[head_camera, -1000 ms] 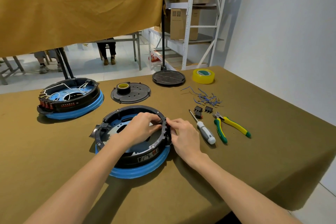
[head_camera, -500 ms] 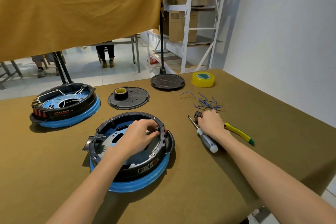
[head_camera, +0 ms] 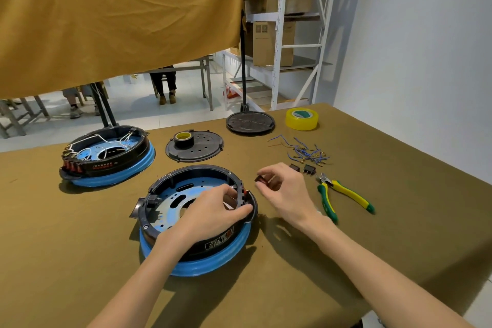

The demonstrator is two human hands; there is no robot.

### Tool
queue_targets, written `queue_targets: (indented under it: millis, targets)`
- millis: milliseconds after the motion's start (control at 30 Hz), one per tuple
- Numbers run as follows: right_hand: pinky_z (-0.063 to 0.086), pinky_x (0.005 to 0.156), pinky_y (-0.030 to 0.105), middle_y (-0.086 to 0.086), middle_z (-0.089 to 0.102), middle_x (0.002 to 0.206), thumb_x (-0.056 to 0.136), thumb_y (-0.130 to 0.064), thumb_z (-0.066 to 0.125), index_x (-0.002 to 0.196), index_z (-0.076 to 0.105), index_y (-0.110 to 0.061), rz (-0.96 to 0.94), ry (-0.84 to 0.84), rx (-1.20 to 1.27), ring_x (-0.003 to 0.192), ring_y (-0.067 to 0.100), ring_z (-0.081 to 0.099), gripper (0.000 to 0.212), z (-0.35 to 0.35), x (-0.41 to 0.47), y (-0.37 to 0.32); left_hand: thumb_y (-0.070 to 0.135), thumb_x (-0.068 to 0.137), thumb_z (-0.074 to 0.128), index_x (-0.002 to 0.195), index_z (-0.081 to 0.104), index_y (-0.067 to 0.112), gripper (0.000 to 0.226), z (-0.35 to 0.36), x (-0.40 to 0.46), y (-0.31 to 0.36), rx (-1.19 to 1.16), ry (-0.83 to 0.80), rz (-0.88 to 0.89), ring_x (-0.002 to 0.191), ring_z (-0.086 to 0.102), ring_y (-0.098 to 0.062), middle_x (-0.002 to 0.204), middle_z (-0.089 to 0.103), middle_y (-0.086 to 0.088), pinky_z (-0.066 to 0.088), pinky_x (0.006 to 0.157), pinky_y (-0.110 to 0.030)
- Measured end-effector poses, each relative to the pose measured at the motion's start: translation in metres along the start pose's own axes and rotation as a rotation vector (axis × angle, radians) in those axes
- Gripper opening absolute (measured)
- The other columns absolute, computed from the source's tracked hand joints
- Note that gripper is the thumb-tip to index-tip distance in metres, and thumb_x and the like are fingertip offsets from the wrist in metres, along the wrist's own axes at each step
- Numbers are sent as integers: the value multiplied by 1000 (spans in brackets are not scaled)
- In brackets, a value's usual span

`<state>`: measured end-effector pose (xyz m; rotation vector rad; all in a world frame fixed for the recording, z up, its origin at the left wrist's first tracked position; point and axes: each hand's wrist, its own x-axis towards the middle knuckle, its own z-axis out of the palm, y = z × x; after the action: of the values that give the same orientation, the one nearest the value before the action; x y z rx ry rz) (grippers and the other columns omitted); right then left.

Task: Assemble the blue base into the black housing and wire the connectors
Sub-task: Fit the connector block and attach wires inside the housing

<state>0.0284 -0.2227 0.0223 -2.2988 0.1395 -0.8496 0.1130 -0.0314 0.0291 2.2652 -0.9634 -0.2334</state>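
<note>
The black ring housing (head_camera: 186, 172) sits on its blue base (head_camera: 202, 263) in front of me. My left hand (head_camera: 213, 210) reaches inside the ring and grips its right wall, thumb on the rim beside the red connector slots (head_camera: 244, 190). My right hand (head_camera: 285, 189) hovers just right of the housing and pinches a small black rocker switch (head_camera: 259, 178) between its fingertips. Two more black switches (head_camera: 302, 168) lie on the cloth behind that hand. A bundle of blue wires (head_camera: 306, 153) with brass terminals lies farther back.
A second housing with wires fitted (head_camera: 106, 157) stands at the back left. A black perforated lid with a tape roll (head_camera: 194, 146), a round stand foot (head_camera: 250, 121), yellow tape (head_camera: 302, 118) and green-yellow cutters (head_camera: 343, 194) lie around. The table's right edge is close.
My right hand left the housing rim, reached to the switches by the cutters, and has come back toward the housing with a black switch. The left hand stayed on the ring.
</note>
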Motion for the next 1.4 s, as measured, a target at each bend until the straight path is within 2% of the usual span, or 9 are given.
queue_targets:
  millis: [167,333,433,600,700,867,1100,1233,1400]
  targets:
    - [52,72,17,-4,67,90,84,-4,78,125,68,-15,-18,15,147,82,9,62,44,7,-14,-11,39,90,73,116,73,29,28,-12,0,-2,-84,-78,72,93,70,2,100,76,15,60,88,-29]
    - [53,71,18,-10,65,89,83,-6,80,129,61,-20,-43,-8,214,83,10,63,51,14,-23,-10,19,91,70,115,76,31,28,-23,-2,-11,-164,-165,113,95,72,2,99,78,20,57,81,-16]
    - [53,72,17,-13,65,91,83,-6,80,134,58,-17,-62,-3,232,85,11,64,57,20,-27,-10,29,91,66,114,75,34,26,-16,-8,-16,-160,-96,133,94,71,3,97,76,25,55,77,-13]
    - [53,73,18,-13,65,92,83,-6,80,132,57,-20,-61,20,280,86,12,64,56,23,-32,-10,60,87,58,121,71,37,43,-7,-14,-19,20,43,163,92,67,7,99,72,24,60,80,-26]
    - [55,73,18,-12,66,95,86,-8,79,122,67,-20,-73,70,237,88,11,65,40,23,-35,-11,61,84,59,121,69,36,46,-8,-12,-19,32,36,163,91,67,5,98,71,23,60,80,-28]
    - [58,72,22,-9,68,98,86,-7,77,105,76,-16,-39,41,293,87,14,68,21,27,-47,-14,56,79,62,126,66,39,51,-8,-18,-21,139,77,223,87,61,9,90,64,32,45,62,-9]
    - [50,72,15,-15,70,91,84,-20,82,103,76,-26,-12,-5,253,87,11,65,20,28,-61,-23,48,83,74,125,68,41,43,-21,-20,-21,120,-59,175,83,66,-5,94,70,20,59,74,-33]
    - [52,68,18,-15,69,89,85,-22,82,103,76,-25,-25,-22,299,82,15,65,19,28,-67,-28,59,85,73,123,67,43,42,-16,-31,-28,299,107,148,87,63,0,97,69,24,59,76,-32]
    - [58,68,27,-9,68,92,85,-21,81,106,78,-15,-65,-33,269,81,15,65,22,34,-70,-39,61,88,66,125,68,46,40,-10,-46,-29,292,194,195,89,67,1,98,73,24,58,68,-26]
